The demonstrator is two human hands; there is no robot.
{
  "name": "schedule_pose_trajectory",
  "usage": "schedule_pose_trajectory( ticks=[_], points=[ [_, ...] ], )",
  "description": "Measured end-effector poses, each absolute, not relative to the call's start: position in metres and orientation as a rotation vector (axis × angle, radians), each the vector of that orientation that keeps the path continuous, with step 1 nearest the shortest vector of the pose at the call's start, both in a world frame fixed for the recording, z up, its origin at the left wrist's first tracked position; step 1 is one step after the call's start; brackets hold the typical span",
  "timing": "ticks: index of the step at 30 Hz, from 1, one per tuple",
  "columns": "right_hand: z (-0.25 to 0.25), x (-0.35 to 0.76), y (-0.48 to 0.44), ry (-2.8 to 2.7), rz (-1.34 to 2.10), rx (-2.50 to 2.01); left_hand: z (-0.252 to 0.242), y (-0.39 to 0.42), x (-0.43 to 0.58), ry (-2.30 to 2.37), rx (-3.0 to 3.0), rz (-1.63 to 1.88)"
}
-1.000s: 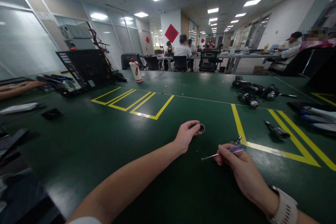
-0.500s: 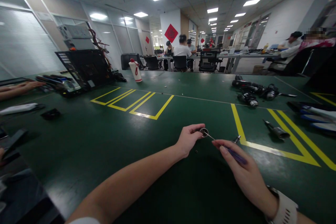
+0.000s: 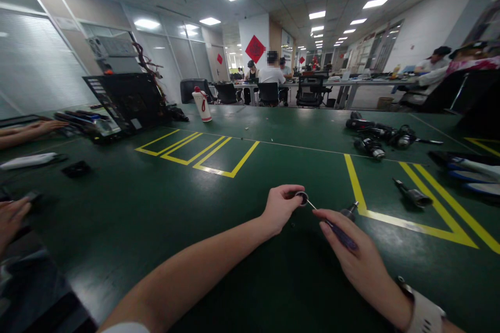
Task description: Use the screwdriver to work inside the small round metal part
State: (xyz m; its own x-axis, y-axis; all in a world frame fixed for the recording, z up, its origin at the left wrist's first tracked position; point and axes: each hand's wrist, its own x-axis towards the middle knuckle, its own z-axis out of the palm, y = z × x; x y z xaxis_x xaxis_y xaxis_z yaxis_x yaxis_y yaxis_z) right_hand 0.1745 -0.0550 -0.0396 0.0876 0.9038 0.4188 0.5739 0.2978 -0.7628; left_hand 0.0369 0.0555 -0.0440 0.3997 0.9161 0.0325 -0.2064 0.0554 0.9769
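My left hand (image 3: 280, 206) rests on the green table (image 3: 164, 208) with its fingers pinched round a small round metal ring part (image 3: 301, 197). My right hand (image 3: 349, 252) grips a thin screwdriver (image 3: 336, 230) with a purple handle. The screwdriver's metal tip reaches up and left to the ring part. A tiny dark screw (image 3: 292, 226) lies on the table just below my left hand. A small metal cylinder piece (image 3: 349, 211) sits just right of my right fingers.
Dark tool parts (image 3: 375, 138) lie at the back right, and a short metal tube (image 3: 413, 194) inside yellow tape lines. A black computer case (image 3: 125, 99) and a white bottle (image 3: 202, 105) stand at the back left. Another person's hand (image 3: 10, 218) shows at the left edge.
My right hand swung the screwdriver from lying sideways to pointing up-left, its tip now at the ring part. Another person's hand came into view at the left edge.
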Motion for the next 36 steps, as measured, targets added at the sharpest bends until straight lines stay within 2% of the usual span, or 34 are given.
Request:
schedule_pose_trajectory(
  ticks=[16, 24, 36],
  points=[
    [-0.036, 0.173, -0.062, -1.574, 0.535, -1.401, -0.045, 0.056, 0.038, 0.822, 1.218, 0.995],
    [-0.02, 0.172, -0.064, -1.366, 0.982, -1.405, -0.045, 0.064, 0.036, 0.932, 1.196, 1.075],
    [-0.019, 0.167, -0.06, -1.41, 0.983, -1.459, -0.042, 0.061, 0.035, 0.928, 1.182, 1.04]
  ],
)
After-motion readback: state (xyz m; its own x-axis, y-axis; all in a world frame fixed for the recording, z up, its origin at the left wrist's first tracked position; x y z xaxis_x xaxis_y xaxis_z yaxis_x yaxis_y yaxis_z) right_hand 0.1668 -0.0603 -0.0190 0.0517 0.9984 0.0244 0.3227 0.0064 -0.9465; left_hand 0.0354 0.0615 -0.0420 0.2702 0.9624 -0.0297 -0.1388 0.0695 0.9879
